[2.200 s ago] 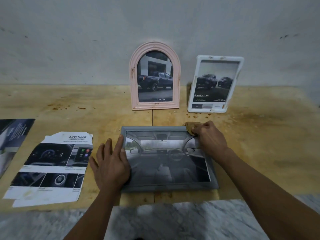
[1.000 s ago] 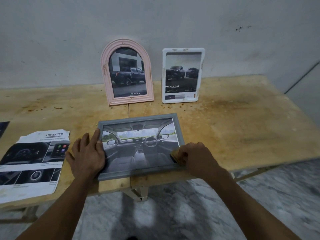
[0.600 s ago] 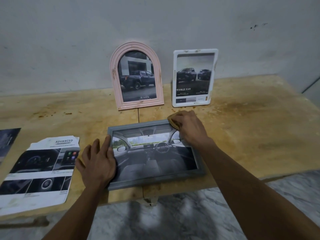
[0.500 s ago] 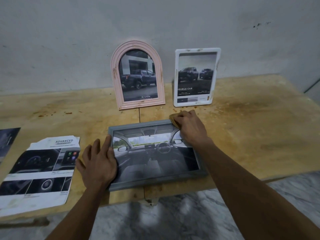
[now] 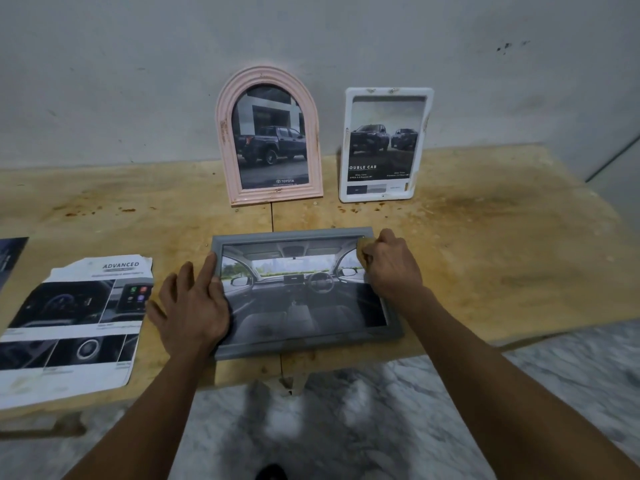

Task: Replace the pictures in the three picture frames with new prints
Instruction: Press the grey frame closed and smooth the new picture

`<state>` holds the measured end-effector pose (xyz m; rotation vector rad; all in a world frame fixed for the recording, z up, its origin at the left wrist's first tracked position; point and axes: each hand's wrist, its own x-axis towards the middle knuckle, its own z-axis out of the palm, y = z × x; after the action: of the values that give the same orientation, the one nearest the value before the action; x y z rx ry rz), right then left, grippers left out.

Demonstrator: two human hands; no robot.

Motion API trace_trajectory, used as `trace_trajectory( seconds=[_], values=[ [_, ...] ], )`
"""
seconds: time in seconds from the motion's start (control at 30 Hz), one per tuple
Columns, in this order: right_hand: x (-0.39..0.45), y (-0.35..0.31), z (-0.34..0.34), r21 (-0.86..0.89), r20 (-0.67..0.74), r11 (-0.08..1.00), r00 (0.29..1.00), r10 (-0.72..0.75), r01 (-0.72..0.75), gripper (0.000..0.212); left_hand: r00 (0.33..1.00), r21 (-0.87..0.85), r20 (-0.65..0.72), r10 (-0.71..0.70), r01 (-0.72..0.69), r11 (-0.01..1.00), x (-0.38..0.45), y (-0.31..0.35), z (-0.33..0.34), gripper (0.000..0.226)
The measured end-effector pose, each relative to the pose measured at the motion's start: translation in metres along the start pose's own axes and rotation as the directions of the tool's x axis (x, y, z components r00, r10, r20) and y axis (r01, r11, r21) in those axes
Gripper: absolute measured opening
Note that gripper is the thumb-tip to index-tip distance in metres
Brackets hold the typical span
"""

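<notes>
A grey picture frame (image 5: 301, 292) lies flat at the near edge of a wooden table (image 5: 485, 258), long axis running left to right, showing a car-interior print. The left hand (image 5: 194, 306) rests flat, fingers straight, on the frame's left edge. The right hand (image 5: 389, 266) is curled round a small tan cloth (image 5: 362, 245) at the far right corner; most of the cloth is hidden. Beyond, a pink arched frame (image 5: 270, 136) and a white frame (image 5: 386, 143) lean against the wall. A loose brochure page (image 5: 76, 320) lies to the left.
</notes>
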<state>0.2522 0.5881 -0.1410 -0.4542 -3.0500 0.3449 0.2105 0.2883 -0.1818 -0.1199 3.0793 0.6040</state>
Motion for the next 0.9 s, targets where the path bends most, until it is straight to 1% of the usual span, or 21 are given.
trace_trajectory(
  seconds=[0.13, 0.23, 0.3, 0.4, 0.5, 0.53, 0.6, 0.63, 0.7, 0.73, 0.8, 0.83, 0.9],
  values=[
    [-0.031, 0.004, 0.003, -0.009, 0.008, 1.0, 1.0, -0.007, 0.007, 0.022, 1.0, -0.007, 0.001, 0.006, -0.006, 1.0, -0.001, 0.0, -0.001, 0.046],
    [-0.058, 0.012, 0.008, -0.021, -0.038, 0.995, 0.995, -0.096, 0.095, 0.018, 1.0, 0.002, 0.007, 0.007, -0.007, 1.0, -0.001, 0.0, -0.002, 0.047],
    [-0.074, 0.016, 0.012, -0.027, -0.087, 0.991, 0.987, -0.135, 0.133, 0.019, 1.0, -0.005, 0.011, 0.001, 0.0, 1.0, -0.001, 0.0, -0.002, 0.047],
    [-0.09, 0.015, 0.01, -0.056, -0.131, 0.991, 0.983, -0.13, 0.124, 0.021, 1.0, -0.005, 0.006, 0.005, -0.005, 1.0, -0.001, 0.001, -0.002, 0.047],
    [-0.107, 0.011, 0.01, -0.128, -0.111, 0.984, 0.985, -0.136, 0.121, 0.018, 1.0, -0.004, 0.012, 0.009, -0.009, 1.0, 0.0, 0.0, -0.001, 0.047],
    [-0.114, 0.008, 0.013, -0.111, -0.143, 0.989, 0.983, -0.111, 0.096, 0.016, 1.0, -0.003, 0.016, 0.009, -0.009, 1.0, 0.0, -0.001, 0.0, 0.047],
    [-0.126, -0.001, 0.024, 0.008, -0.209, 1.0, 0.978, -0.02, 0.022, 0.011, 0.999, -0.008, 0.032, 0.007, -0.006, 1.0, 0.0, -0.002, -0.001, 0.047],
    [-0.131, -0.006, 0.031, 0.049, -0.227, 0.999, 0.974, 0.012, -0.001, 0.012, 0.999, -0.017, 0.04, 0.01, -0.01, 1.0, -0.001, -0.002, -0.002, 0.046],
    [-0.136, -0.015, 0.049, 0.091, -0.247, 0.995, 0.968, 0.049, -0.027, 0.021, 0.998, -0.049, 0.061, 0.02, -0.017, 0.999, 0.0, -0.001, -0.008, 0.044],
    [-0.136, -0.018, 0.055, 0.104, -0.244, 0.993, 0.966, 0.081, -0.057, 0.026, 0.997, -0.064, 0.073, 0.038, -0.034, 0.997, 0.002, -0.001, -0.011, 0.041],
    [-0.134, -0.024, 0.061, 0.134, -0.242, 0.984, 0.959, 0.149, -0.119, 0.033, 0.987, -0.031, 0.082, 0.137, -0.135, 0.99, 0.008, -0.005, -0.017, 0.036],
    [-0.134, -0.026, 0.062, 0.134, -0.268, 0.984, 0.952, 0.148, -0.115, 0.031, 0.976, -0.007, 0.089, 0.198, -0.198, 0.98, 0.012, -0.009, -0.019, 0.036],
    [-0.133, -0.027, 0.061, 0.142, -0.318, 0.986, 0.94, 0.124, -0.082, 0.022, 0.951, -0.019, 0.119, 0.286, -0.286, 0.958, 0.019, -0.018, -0.02, 0.042]
  ],
)
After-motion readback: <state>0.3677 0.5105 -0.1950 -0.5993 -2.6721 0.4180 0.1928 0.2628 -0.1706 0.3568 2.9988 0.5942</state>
